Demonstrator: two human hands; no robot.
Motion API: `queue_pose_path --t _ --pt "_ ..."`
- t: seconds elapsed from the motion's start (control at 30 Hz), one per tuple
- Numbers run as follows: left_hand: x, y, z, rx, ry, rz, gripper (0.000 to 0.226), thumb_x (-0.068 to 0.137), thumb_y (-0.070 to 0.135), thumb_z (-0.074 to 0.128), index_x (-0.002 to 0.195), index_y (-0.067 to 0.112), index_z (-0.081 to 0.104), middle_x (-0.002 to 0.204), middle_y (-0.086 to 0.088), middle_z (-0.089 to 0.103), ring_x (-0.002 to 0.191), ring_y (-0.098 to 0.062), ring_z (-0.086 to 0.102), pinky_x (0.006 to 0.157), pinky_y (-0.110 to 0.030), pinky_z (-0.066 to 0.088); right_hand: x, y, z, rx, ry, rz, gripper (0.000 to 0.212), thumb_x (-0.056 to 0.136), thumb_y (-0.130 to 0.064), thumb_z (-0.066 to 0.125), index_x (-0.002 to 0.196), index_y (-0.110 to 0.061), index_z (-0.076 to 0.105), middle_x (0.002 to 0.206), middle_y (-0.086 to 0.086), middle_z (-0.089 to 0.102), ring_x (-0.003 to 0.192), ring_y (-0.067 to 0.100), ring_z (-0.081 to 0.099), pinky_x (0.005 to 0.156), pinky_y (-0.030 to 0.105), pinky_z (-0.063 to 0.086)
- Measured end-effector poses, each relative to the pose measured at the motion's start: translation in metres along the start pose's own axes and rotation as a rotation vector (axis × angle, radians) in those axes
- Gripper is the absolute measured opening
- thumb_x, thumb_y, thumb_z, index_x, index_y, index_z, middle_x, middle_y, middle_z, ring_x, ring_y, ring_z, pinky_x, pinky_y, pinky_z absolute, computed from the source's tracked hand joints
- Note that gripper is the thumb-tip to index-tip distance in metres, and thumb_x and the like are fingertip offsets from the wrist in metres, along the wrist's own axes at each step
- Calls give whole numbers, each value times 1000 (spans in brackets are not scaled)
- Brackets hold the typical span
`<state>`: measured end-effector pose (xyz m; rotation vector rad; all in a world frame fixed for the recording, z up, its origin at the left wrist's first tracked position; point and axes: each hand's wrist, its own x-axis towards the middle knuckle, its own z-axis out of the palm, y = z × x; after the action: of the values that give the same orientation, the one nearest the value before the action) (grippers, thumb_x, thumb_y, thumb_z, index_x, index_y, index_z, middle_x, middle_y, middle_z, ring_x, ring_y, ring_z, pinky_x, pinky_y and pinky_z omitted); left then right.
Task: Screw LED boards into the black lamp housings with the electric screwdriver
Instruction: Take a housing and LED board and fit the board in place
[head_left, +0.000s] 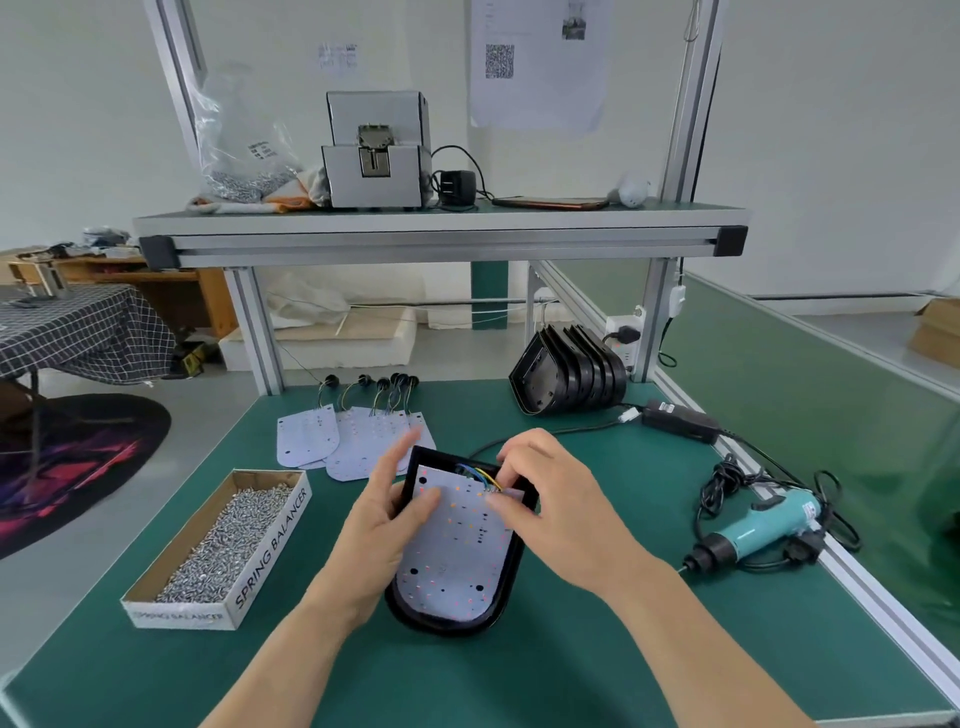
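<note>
Two hands for one thin board? Where is it?

Near the middle of the tabletop (467, 686), toward the near edge. The LED board (457, 551) lies face up inside the black lamp housing (514, 569). My left hand (384, 530) rests against the housing's left wall, fingers mostly straight, thumb pressing flat on the board. My right hand (556, 499) has its fingers curled over the board's far right corner by the wires (478, 475), thumb on its face, pinching it.

How will it handle?

Light and stiff but thin, I'd judge. It would flex or crack if levered, and the little LEDs look easy to scuff. I'd hold it by the edges and bare patches, and keep the soldered wires from being tugged. The housing looks like hard, smooth plastic, likely to skate on the tabletop, so it wants one hand steadying its rim while a screw goes in.

And the containers?

At the left edge, an open cardboard box (270, 553) heaped with small silver screws (228, 530). The electric screwdriver (763, 530) lies untouched at the right edge. Farther back, spare boards (306, 436) fan out toward the far left, and more housings (569, 374) stand nested on edge at the far right corner. On the shelf (441, 228) beyond, a clear bag (239, 140) holds more screws, I think; they're too small to be sure.
</note>
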<state>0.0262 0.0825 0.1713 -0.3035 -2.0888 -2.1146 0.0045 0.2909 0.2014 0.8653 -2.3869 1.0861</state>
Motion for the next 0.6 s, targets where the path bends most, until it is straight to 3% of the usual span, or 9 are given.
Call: queue_pose_path --t 0.1,0.17,0.2,0.3,0.4,0.47,0.5,0.6 --pt "0 4 1 -206 -6 -62 37 89 23 65 125 30 65 127 -5 69 112 -15 67 86 -23 55 2 -4 -1 488 121 150 19 92 -32 60 88 -14 67 111 -4 64 106 8 61 89 16 43" --pt "1 7 1 -289 -37 -116 34 89 23 67 124 24 65 130 -11 66 113 -21 66 87 -30 57 5 -3 1 900 238 334 26 96 -30 52 102 -8 64 112 4 68 98 19 62 85 26 47" --pt "1 8 0 -322 -69 -139 34 92 22 67 125 21 64 131 -13 65 114 -24 66 89 -34 57 6 1 3 988 252 410 24 98 -25 49 109 -7 61 114 6 68 96 24 60 81 30 47" --pt "4 13 2 -378 -153 -196 38 92 23 68 129 18 61 133 -15 64 115 -28 65 90 -39 56 5 5 9 866 -29 510 30 88 -23 54 115 -23 69 116 -5 73 97 18 64 81 31 47" --pt "9 18 9 -390 -175 -233 33 94 19 66 126 18 64 130 -13 66 110 -26 67 85 -37 58 -1 3 19 703 -345 507 23 83 -30 56 87 -40 76 89 -18 75 82 0 66 74 19 52" --pt "11 21 9 -448 -133 -252 34 91 19 67 125 17 66 129 -13 67 109 -26 68 85 -37 58 -3 2 22 600 -297 463 29 81 -26 54 78 -48 72 79 -26 70 72 -11 60 67 12 49" --pt "12 21 7 -476 -108 -257 37 87 20 72 124 17 67 128 -13 67 109 -27 68 86 -38 58 -3 2 22 537 -234 466 28 80 -26 53 79 -48 70 82 -26 70 74 -10 60 70 16 52" --pt "8 18 9 -482 -117 -291 50 75 18 84 121 13 66 123 -17 69 104 -33 70 80 -43 59 -6 12 22 204 -180 445 18 78 -36 45 89 -39 59 99 -5 69 92 23 63 87 43 54"
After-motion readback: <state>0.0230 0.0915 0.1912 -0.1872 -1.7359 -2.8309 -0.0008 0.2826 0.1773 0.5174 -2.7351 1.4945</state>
